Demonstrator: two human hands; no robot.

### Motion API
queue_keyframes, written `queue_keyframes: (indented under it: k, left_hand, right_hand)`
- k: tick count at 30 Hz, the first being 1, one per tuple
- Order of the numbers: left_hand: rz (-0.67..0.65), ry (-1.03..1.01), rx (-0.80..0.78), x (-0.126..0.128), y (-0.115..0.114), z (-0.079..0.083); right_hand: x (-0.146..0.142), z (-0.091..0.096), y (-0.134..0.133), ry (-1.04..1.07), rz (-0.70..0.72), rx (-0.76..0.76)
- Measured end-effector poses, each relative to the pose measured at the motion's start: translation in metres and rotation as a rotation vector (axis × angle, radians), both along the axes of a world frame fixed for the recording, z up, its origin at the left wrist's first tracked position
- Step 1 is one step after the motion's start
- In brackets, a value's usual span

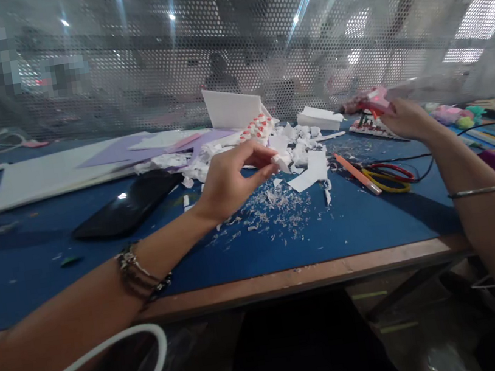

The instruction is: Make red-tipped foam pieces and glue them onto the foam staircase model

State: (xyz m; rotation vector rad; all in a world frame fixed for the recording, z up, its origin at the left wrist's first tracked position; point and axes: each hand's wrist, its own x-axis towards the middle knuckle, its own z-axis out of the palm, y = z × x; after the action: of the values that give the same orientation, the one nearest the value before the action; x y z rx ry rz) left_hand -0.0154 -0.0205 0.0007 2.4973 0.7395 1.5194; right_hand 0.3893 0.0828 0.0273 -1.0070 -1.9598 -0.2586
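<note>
Head view: our left hand is closed in a pinch, thumb and fingertips gripping a small white foam block just above the blue cutting mat, in front of a heap of white foam offcuts. Our right hand is wrapped around a pink hot-glue gun, raised at the far right of the mat and well apart from the block.

We judge the block to be very light, fairly stiff, easily dented and crumbly, as the crumbs below it suggest. It is best held by its flat sides with a gentle pinch, leaving the other faces free.

A black smartphone lies to the left, and yellow-and-red-handled scissors to the right.
</note>
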Motion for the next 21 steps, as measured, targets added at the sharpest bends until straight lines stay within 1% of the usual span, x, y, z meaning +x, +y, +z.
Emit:
queue_keyframes:
  k: [4, 8, 9, 11, 15, 19, 21]
  left_hand:
    - [0.026, -0.029, 0.025, -0.001, 0.004, -0.002]
    - [0.055, -0.021, 0.061, 0.0, 0.003, 0.0]
    - [0.064, -0.015, 0.08, 0.0, 0.002, 0.001]
    - [0.079, 0.001, 0.143, 0.0, 0.0, 0.003]
    - [0.096, 0.03, 0.271, 0.0, -0.002, 0.005]
    - [0.129, 0.081, 0.429, 0.0, -0.003, 0.005]
    - [0.14, 0.093, 0.464, 0.0, -0.004, 0.006]
  right_hand:
    - [-0.039, 0.009, -0.013, 0.005, -0.112, 0.088]
    - [-0.085, 0.013, -0.041, -0.008, -0.135, 0.164]
    - [-0.094, 0.014, -0.049, -0.032, -0.16, 0.209]
    - [-0.109, 0.015, -0.062, -0.107, -0.192, 0.247]
    - [-0.124, 0.017, -0.079, -0.243, -0.209, 0.251]
    - [-0.131, 0.017, -0.086, -0.317, -0.197, 0.216]
    - [-0.132, 0.017, -0.087, -0.323, -0.183, 0.21]
